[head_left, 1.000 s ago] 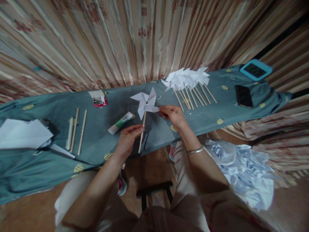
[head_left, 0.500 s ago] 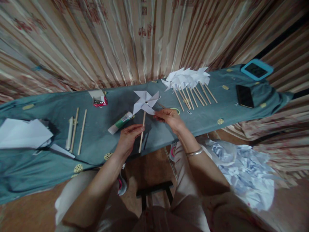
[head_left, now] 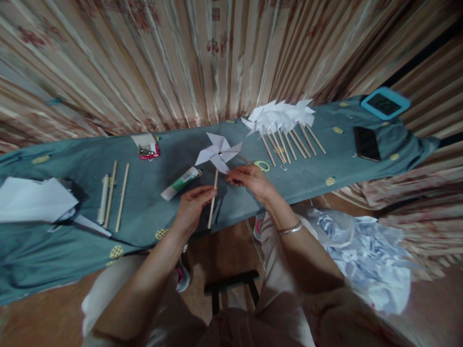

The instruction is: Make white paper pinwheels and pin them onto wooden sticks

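Note:
A white paper pinwheel (head_left: 219,151) on a thin wooden stick is held up over the table, with a metal pin at its middle. My left hand (head_left: 193,202) is closed, pinching the stick below the blades between thumb and fingers. My right hand (head_left: 251,180) has its fingers closed at the tip of the lower right blade. Left of the pinwheel lies a glue stick (head_left: 180,183) with a green label. Behind my right hand, the light green handle of scissors (head_left: 262,166) shows; their blades are partly hidden.
Several finished pinwheels (head_left: 282,118) lie in a row. A box of pins (head_left: 148,148), loose wooden sticks (head_left: 122,197), a white roll (head_left: 103,198) and paper sheets (head_left: 36,198) sit leftward. A phone (head_left: 366,143) and blue-framed clock (head_left: 385,103) are at right. Crumpled paper (head_left: 372,260) fills a bag below.
The pinwheel's blades have turned a little clockwise. My right hand has shifted slightly left with the blade tip, uncovering more of the scissors' handle. My left hand stays on the stick.

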`<state>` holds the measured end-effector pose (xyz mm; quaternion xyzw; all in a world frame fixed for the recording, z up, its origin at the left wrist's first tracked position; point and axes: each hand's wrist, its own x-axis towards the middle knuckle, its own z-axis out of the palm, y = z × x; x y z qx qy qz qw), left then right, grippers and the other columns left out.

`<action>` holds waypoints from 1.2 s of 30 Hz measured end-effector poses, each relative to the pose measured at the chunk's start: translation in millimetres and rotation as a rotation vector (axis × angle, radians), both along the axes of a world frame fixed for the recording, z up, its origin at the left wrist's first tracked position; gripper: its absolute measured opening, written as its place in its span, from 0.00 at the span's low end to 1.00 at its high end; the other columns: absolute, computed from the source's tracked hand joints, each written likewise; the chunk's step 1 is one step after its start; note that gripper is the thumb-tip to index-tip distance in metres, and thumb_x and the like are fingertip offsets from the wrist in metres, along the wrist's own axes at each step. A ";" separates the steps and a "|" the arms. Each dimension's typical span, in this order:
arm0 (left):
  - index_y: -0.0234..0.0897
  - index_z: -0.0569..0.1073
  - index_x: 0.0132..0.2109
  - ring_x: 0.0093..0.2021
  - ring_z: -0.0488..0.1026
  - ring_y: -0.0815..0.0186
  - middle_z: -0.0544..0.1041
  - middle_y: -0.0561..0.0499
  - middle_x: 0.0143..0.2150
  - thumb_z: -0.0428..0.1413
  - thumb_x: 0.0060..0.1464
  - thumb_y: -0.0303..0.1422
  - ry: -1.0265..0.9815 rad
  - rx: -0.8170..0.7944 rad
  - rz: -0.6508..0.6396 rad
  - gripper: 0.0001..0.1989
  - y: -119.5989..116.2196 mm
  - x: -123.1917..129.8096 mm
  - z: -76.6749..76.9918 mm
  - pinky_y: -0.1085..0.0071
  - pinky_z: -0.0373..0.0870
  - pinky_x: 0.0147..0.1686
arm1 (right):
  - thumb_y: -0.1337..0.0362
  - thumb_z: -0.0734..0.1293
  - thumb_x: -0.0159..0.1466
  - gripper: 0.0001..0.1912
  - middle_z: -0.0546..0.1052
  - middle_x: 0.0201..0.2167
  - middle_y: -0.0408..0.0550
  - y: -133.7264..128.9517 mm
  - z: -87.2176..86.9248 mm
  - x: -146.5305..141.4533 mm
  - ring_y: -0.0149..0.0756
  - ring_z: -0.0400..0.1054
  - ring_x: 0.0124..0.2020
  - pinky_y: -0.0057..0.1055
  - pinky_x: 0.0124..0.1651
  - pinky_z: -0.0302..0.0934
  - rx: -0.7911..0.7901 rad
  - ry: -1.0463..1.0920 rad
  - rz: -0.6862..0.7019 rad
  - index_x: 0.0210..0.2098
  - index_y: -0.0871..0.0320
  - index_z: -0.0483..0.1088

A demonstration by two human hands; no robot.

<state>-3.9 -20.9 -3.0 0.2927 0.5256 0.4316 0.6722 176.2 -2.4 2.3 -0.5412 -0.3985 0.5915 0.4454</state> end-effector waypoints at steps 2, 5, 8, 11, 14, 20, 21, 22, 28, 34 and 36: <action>0.35 0.81 0.27 0.28 0.71 0.70 0.79 0.52 0.26 0.75 0.20 0.37 -0.006 0.000 -0.006 0.21 -0.1 -0.1 -0.4 0.72 0.66 0.34 | 0.49 0.77 0.46 0.18 0.79 0.24 0.45 -0.2 -0.4 -1.2 0.28 0.67 0.26 0.26 0.30 0.58 -0.002 0.007 0.016 0.21 0.58 0.77; 0.34 0.81 0.28 0.28 0.71 0.71 0.79 0.52 0.26 0.75 0.21 0.38 0.003 0.015 -0.028 0.21 -0.1 -0.5 -1.4 0.73 0.66 0.35 | 0.48 0.77 0.44 0.19 0.79 0.24 0.44 -0.4 -0.3 -3.1 0.27 0.66 0.26 0.25 0.29 0.57 -0.013 0.013 0.034 0.22 0.58 0.77; 0.34 0.81 0.28 0.28 0.71 0.71 0.79 0.51 0.26 0.75 0.21 0.38 0.003 0.017 -0.033 0.21 -0.3 -0.7 -2.1 0.73 0.66 0.34 | 0.47 0.78 0.43 0.21 0.79 0.23 0.44 -0.4 -0.2 -4.7 0.26 0.66 0.26 0.25 0.29 0.56 -0.023 0.010 0.052 0.22 0.59 0.77; 0.34 0.81 0.27 0.27 0.71 0.71 0.79 0.52 0.25 0.75 0.21 0.38 -0.006 0.008 -0.023 0.21 -0.8 -0.3 -1.9 0.74 0.65 0.33 | 0.46 0.78 0.43 0.22 0.79 0.24 0.44 -0.7 -0.8 -6.3 0.26 0.66 0.26 0.25 0.29 0.57 -0.027 0.005 0.070 0.22 0.59 0.77; 0.34 0.81 0.27 0.26 0.70 0.71 0.79 0.52 0.25 0.75 0.21 0.37 -0.009 0.010 -0.026 0.21 -1.0 0.1 -1.9 0.73 0.66 0.33 | 0.46 0.78 0.45 0.22 0.79 0.24 0.44 -1.4 -1.2 -7.3 0.26 0.66 0.26 0.25 0.30 0.58 -0.031 -0.001 0.077 0.23 0.59 0.77; 0.34 0.81 0.27 0.28 0.72 0.70 0.80 0.51 0.26 0.75 0.20 0.37 -0.007 -0.007 0.002 0.21 -0.8 -1.7 -3.7 0.72 0.66 0.35 | 0.42 0.78 0.43 0.25 0.77 0.23 0.43 2.1 4.0 -0.5 0.27 0.66 0.26 0.25 0.29 0.57 -0.021 0.043 -0.005 0.24 0.59 0.76; 0.35 0.81 0.27 0.28 0.72 0.69 0.80 0.51 0.26 0.75 0.20 0.38 -0.002 -0.012 0.002 0.21 -1.0 -2.1 -4.0 0.72 0.67 0.35 | 0.42 0.78 0.43 0.26 0.78 0.25 0.43 3.8 5.2 1.7 0.27 0.67 0.27 0.25 0.30 0.57 -0.027 0.064 -0.055 0.24 0.58 0.76; 0.35 0.81 0.27 0.28 0.72 0.69 0.80 0.50 0.26 0.75 0.20 0.38 0.005 -0.015 0.000 0.21 -1.3 -2.5 -4.2 0.72 0.67 0.36 | 0.41 0.78 0.42 0.26 0.78 0.26 0.44 5.7 6.3 3.8 0.27 0.68 0.27 0.25 0.30 0.58 -0.032 0.085 -0.110 0.24 0.58 0.75; 0.35 0.82 0.27 0.29 0.72 0.68 0.81 0.49 0.27 0.75 0.20 0.40 0.039 -0.016 -0.044 0.21 -4.8 -3.5 -6.3 0.71 0.66 0.36 | 0.44 0.79 0.40 0.25 0.71 0.18 0.38 16.6 7.3 13.5 0.26 0.63 0.22 0.26 0.26 0.56 0.017 0.147 -0.307 0.20 0.57 0.69; 0.36 0.82 0.27 0.29 0.72 0.69 0.81 0.50 0.27 0.75 0.22 0.40 0.048 -0.014 -0.048 0.20 -6.8 -6.2 -10.4 0.71 0.65 0.37 | 0.49 0.81 0.36 0.24 0.71 0.15 0.38 20.4 4.1 14.6 0.24 0.63 0.20 0.23 0.23 0.54 0.006 0.173 -0.357 0.17 0.58 0.70; 0.36 0.82 0.27 0.29 0.72 0.69 0.81 0.50 0.27 0.75 0.21 0.40 0.042 -0.019 -0.039 0.21 -6.7 -6.5 -10.6 0.72 0.65 0.37 | 0.50 0.81 0.35 0.23 0.71 0.15 0.38 20.2 3.9 14.2 0.24 0.63 0.20 0.23 0.22 0.54 -0.001 0.183 -0.360 0.17 0.58 0.70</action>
